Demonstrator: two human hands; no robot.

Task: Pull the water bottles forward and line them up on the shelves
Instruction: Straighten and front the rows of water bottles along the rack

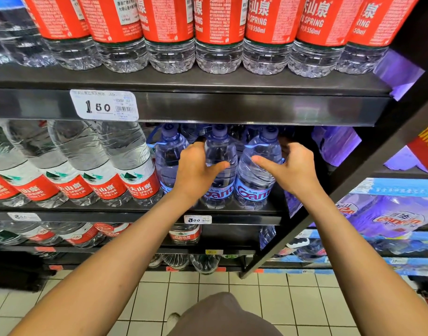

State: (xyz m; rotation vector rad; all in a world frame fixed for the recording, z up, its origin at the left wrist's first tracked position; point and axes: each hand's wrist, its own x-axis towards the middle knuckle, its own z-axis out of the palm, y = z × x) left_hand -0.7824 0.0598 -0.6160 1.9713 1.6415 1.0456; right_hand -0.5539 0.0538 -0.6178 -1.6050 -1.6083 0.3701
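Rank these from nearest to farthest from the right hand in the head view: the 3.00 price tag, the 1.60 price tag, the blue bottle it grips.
From the right hand:
1. Blue bottle, in its grip, middle shelf.
2. 3.00 tag, below and left.
3. 1.60 tag, upper left.

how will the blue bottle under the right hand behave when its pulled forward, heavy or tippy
The blue bottle looks full and tall, so probably heavy for its size. The right hand grips it high up, so it may tip toward the shelf edge if yanked. Its smooth, thin plastic could flex and slip slightly.
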